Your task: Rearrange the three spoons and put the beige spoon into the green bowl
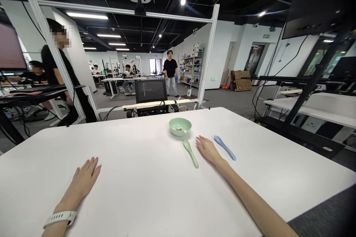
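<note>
Right here, the pale green spoon (190,153) is lying on the white worktop (125,148), angled toward me, and my right hand (208,150) is just beside it. That hand is open, flat and palm down, gripping nothing. On its other side lies a blue spoon (224,148), so my hand sits right between the two spoons, with the blue one angled the opposite way.

Just up from the green spoon, toward the far edge, sits a mint-green bowl (180,126) with a small spoon (181,130) resting inside it. My right fingertips (198,138) are near the bowl but apart from it.

Over to the left, well away from all of this, my left hand (85,177) is open and flat on the worktop too, with a white watch (59,219) on the wrist.

Past the far edge there's a black monitor (151,91) behind the worktop, and a person in black (170,72) is standing beyond it, near loaded metal shelving (191,66). Another person in black (59,68) is up close on the left, beyond a white metal frame (122,11).
</note>
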Demonstrator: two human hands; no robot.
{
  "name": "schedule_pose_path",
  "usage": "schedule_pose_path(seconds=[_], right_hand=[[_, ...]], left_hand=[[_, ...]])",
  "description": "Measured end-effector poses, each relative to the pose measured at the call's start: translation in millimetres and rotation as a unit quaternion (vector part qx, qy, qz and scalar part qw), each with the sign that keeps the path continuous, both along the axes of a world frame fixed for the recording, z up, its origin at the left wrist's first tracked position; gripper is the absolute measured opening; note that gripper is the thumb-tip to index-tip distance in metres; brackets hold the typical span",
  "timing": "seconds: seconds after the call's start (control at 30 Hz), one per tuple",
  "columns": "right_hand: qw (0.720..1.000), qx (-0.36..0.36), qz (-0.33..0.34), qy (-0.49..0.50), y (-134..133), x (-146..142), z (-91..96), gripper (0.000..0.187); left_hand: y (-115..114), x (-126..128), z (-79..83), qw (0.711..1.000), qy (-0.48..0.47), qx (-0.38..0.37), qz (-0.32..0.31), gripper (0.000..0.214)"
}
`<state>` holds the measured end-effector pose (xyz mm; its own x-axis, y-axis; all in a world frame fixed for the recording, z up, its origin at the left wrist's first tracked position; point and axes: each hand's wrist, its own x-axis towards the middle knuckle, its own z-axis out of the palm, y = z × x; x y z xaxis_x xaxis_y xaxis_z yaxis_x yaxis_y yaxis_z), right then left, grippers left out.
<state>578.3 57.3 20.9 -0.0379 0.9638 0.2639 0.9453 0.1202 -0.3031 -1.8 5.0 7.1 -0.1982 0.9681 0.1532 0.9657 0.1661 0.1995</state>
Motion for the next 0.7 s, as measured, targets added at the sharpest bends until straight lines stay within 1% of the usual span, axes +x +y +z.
schedule_pose_path(seconds=[0.07, 0.17, 0.23, 0.3, 0.33, 0.4, 0.53, 0.63, 0.7], right_hand=[[0.999, 0.039, -0.013, 0.021, 7.3, -4.3, 17.1, 0.05], [0.997, 0.073, -0.021, 0.027, 25.0, -21.4, 54.0, 0.045], [0.998, 0.06, -0.016, 0.005, 38.8, -39.0, 80.6, 0.042], [0.999, 0.013, -0.021, -0.033, 52.3, -58.6, 102.3, 0.04], [0.998, -0.012, -0.027, -0.05, 58.5, -68.1, 109.9, 0.039], [0.995, -0.056, -0.041, -0.073, 69.7, -84.9, 117.5, 0.033], [0.99, -0.091, -0.068, -0.084, 85.0, -104.3, 113.1, 0.021], [0.99, -0.089, -0.079, -0.079, 87.4, -108.2, 111.6, 0.021], [0.992, -0.072, -0.08, -0.072, 81.9, -109.8, 115.3, 0.022]], left_hand=[[-0.2, 0.4, -0.1, 1.0, 0.001, -0.002, -0.001, 0.069], [-1.4, 1.2, 2.1, 1.0, 0.0, -0.015, -0.005, 0.071], [-2.1, 1.4, 3.5, 1.0, 0.0, -0.021, -0.005, 0.072], [-2.1, 1.4, 4.1, 1.0, 0.002, -0.019, -0.004, 0.071], [-2.0, 1.4, 4.2, 1.0, 0.003, -0.017, -0.002, 0.071], [-1.6, 1.6, 4.3, 1.0, 0.006, -0.019, -0.004, 0.071], [-1.5, 3.4, 4.9, 0.999, 0.015, -0.031, -0.003, 0.072], [-2.0, 4.4, 5.0, 0.999, 0.017, -0.035, -0.003, 0.073], [-2.1, 4.7, 4.6, 0.999, 0.017, -0.035, -0.003, 0.073]])
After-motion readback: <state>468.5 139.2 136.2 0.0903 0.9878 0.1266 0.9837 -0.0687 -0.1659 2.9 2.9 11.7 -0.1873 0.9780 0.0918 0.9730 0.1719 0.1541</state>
